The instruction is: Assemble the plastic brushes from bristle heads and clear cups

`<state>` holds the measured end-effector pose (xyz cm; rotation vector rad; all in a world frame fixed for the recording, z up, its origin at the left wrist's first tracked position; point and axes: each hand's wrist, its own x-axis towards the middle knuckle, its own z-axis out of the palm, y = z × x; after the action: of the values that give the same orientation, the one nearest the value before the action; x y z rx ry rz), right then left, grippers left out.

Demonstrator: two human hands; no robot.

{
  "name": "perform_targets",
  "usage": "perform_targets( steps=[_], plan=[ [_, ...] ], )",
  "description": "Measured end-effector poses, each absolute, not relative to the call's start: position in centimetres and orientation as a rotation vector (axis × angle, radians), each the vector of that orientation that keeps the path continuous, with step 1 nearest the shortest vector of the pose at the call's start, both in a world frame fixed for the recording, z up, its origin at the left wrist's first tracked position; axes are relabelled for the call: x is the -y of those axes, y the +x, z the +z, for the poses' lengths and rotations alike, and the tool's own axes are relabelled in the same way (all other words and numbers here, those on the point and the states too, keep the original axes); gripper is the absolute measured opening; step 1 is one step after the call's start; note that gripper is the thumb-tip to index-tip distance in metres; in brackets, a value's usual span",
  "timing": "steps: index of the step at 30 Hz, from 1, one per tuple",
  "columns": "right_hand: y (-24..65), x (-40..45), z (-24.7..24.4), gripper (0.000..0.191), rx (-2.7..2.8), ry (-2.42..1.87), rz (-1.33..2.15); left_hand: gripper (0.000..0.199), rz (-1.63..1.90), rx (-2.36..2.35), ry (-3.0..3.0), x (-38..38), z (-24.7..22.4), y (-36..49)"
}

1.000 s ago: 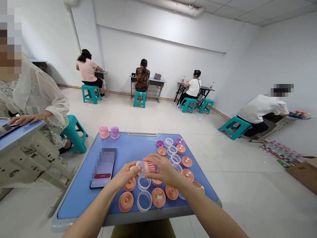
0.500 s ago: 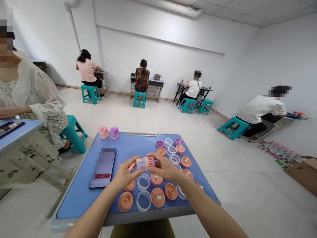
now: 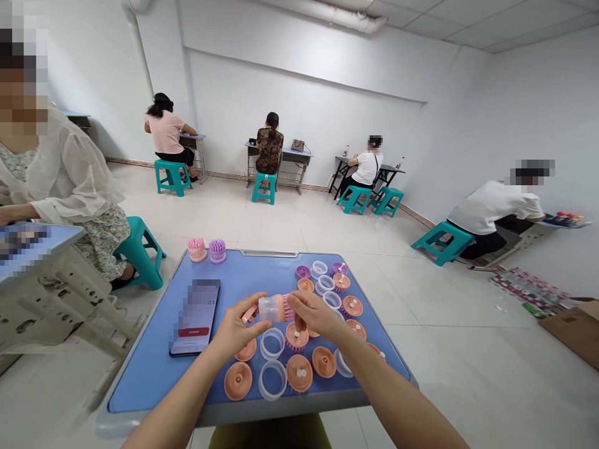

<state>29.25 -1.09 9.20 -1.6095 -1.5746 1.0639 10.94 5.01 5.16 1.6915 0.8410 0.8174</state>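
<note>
Above the blue desk, both my hands hold a round scrubbing brush [image 3: 272, 309] sideways. It has a clear container at its left, an orange collar and pink bristles at its right. My left hand [image 3: 239, 325] grips the clear end, with a small orange piece showing between its fingers. My right hand [image 3: 316, 315] closes around the bristle end and partly hides it. Below lie orange bowl-shaped caps [image 3: 238, 381], clear rings [image 3: 261, 381] and orange bristle discs [image 3: 299, 373] with small white plugs on them.
A phone [image 3: 194, 321] lies on the desk's left side. Two assembled brushes, one pink [image 3: 197, 249] and one purple [image 3: 218, 251], stand at the far left corner. More parts form columns at the right. A co-worker [image 3: 70, 168] sits at a neighbouring desk on the left.
My right hand has shifted its fingers, which now wrap lower over the bristles. My left hand keeps its hold on the clear end.
</note>
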Motion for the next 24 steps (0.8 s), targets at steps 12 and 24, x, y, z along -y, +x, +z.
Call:
perform_targets(
  steps=[12,24],
  plan=[
    [29.2,1.1,9.4,0.043,1.541,-1.596,1.078,0.053,0.822,-0.835,1.778,-5.0,4.7,10.7],
    [29.0,1.0,9.2,0.037,1.448,-1.582,1.177,0.047,0.999,-0.72,2.096,-4.9,4.2,10.8]
  ],
)
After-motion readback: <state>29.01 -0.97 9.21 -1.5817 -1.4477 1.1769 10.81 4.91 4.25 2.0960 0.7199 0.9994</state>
